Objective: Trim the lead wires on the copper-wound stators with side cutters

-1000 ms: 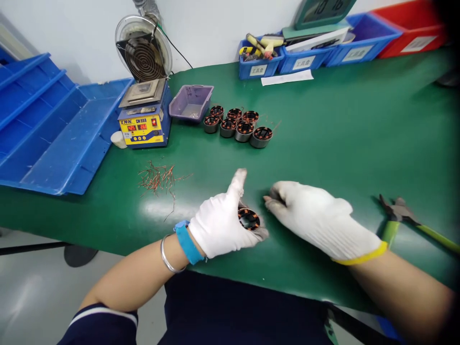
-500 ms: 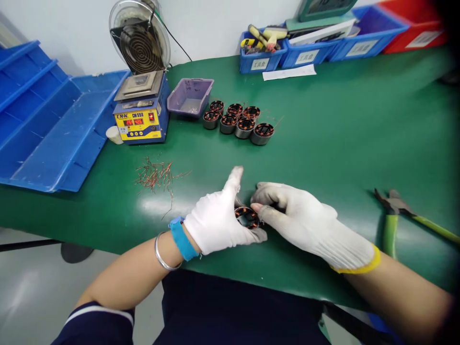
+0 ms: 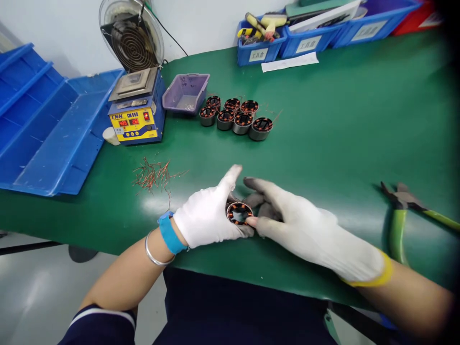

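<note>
A motor stator [image 3: 238, 206], a dark-lined ring with copper windings, is cupped in my left hand [image 3: 206, 214], which wears a white glove. The left thumb points up and away, while the fingers wrap the ring's outside. At the stator's right rim is my right hand [image 3: 298, 215], also gloved. Its uncovered thumb tip presses the rim, and some fingers curl against the right side, partly hidden. The right forefinger stretches out above the ring. Beyond both hands, several similar stators [image 3: 242, 123] stand grouped on the green table [image 3: 323, 134].
Loose copper wire clippings [image 3: 153, 176] lie left of my hands. Green-handled cutters [image 3: 398, 220] rest at the right. Farther back are a yellow-and-blue CM 558 unit [image 3: 138, 124], a purple bin [image 3: 187, 93], a fan [image 3: 132, 40], a blue tray [image 3: 64, 148] and blue tool bins [image 3: 260, 52].
Both hands and the stator have shifted slightly left in the view. My right forefinger has straightened away from the thumb, and the thumb now lies on the stator's rim.
</note>
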Demonstrator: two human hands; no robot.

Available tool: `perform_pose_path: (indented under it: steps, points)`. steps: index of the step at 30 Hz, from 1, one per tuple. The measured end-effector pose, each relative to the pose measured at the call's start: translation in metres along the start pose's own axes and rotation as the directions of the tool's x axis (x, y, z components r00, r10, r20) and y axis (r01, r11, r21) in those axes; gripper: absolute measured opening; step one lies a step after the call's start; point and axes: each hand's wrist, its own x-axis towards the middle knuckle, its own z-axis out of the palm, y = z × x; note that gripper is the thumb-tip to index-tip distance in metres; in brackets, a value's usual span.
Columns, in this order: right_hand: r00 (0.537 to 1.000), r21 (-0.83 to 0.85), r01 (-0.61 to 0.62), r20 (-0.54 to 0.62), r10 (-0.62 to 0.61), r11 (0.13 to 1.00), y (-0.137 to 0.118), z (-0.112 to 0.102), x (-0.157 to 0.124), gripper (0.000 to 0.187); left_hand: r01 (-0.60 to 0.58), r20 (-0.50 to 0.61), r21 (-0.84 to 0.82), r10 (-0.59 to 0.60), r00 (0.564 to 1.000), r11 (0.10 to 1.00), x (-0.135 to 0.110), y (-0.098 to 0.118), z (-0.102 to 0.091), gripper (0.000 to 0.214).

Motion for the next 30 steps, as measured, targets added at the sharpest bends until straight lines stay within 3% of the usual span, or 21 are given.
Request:
perform_pose_path:
  steps: [3, 6, 13, 17, 21, 23, 25, 27, 30]
  points:
    - [0.99, 0.21, -0.071, 0.131, 0.044, 0.975, -0.008, 0.008, 0.007, 0.062, -0.021, -0.036, 0.013, 0.022, 0.999, 1.0, 0.0, 0.002, 0.001, 0.116]
    - [0.983, 0.336, -0.072, 0.182, 0.01, 0.939, -0.007, 0.007, 0.01, 0.062, -0.032, -0.047, 0.015, 0.033, 0.998, 0.999, -0.002, 0.003, 0.0, 0.122]
    - [0.976, 0.239, -0.02, 0.217, -0.033, 0.971, -0.005, -0.001, 0.006, 0.057, 0.001, -0.029, -0.35, -0.012, 0.999, 0.937, 0.001, -0.005, -0.009, 0.076]
    - [0.964, 0.309, -0.029, 0.262, -0.056, 0.951, -0.011, 0.0, 0.009, 0.052, 0.014, -0.172, -0.52, -0.121, 0.978, 0.854, 0.009, -0.004, 0.003, 0.071]
    - [0.966, 0.381, 0.051, 0.214, -0.142, 0.923, -0.008, 0.005, 0.011, 0.033, -0.047, -0.25, -0.665, -0.164, 0.954, 0.745, 0.011, 0.004, 0.01, 0.069]
    - [0.971, 0.335, 0.084, 0.184, -0.153, 0.938, -0.006, 0.007, 0.009, 0.032, -0.085, -0.261, -0.652, -0.118, 0.958, 0.753, 0.007, 0.004, 0.005, 0.081]
    - [0.977, 0.237, 0.076, 0.176, -0.12, 0.968, -0.004, 0.007, 0.007, 0.037, -0.098, -0.229, -0.544, -0.035, 0.973, 0.833, 0.001, 0.002, -0.002, 0.105]
    - [0.983, 0.126, 0.027, 0.179, -0.049, 0.992, -0.004, 0.005, 0.005, 0.04, -0.101, -0.105, -0.389, 0.065, 0.992, 0.916, -0.005, -0.001, -0.009, 0.124]
    - [0.984, 0.079, -0.012, 0.179, -0.002, 0.997, -0.007, 0.004, 0.004, 0.039, -0.086, 0.039, -0.164, 0.094, 0.995, 0.983, -0.01, -0.003, -0.013, 0.13]
